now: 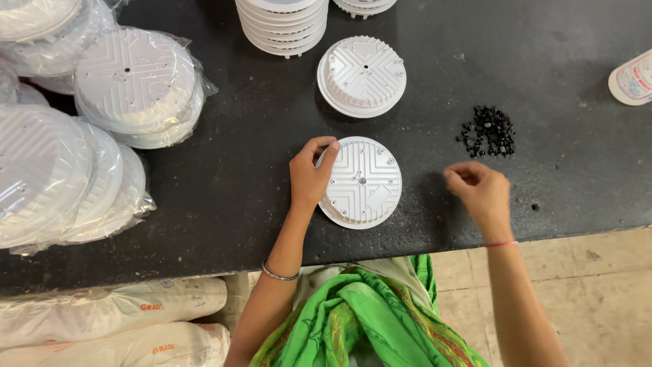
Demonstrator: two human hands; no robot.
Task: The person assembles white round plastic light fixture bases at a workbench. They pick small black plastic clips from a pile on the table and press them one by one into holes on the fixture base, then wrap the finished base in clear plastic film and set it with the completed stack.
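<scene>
Two white discs [362, 76] beside black screws [487, 131]

White round ribbed housing [363, 182] is lying flat on the dark table [224, 183], near the near edge, roughly centre. Ribbed face is pointing up: raised groove pattern in four quadrants, small hole at centre, a few small holes around the rim zone. Flange is running all round the edge. The left hand [309, 178] is touching its left edge, fingers curling over the far-left rim. Pile of small black screws [487, 132] is sitting loose on the table, to the right and slightly farther, well apart from the housing. The right hand [482, 192] is hovering just near of that pile, fingertips pinched together.
</scene>
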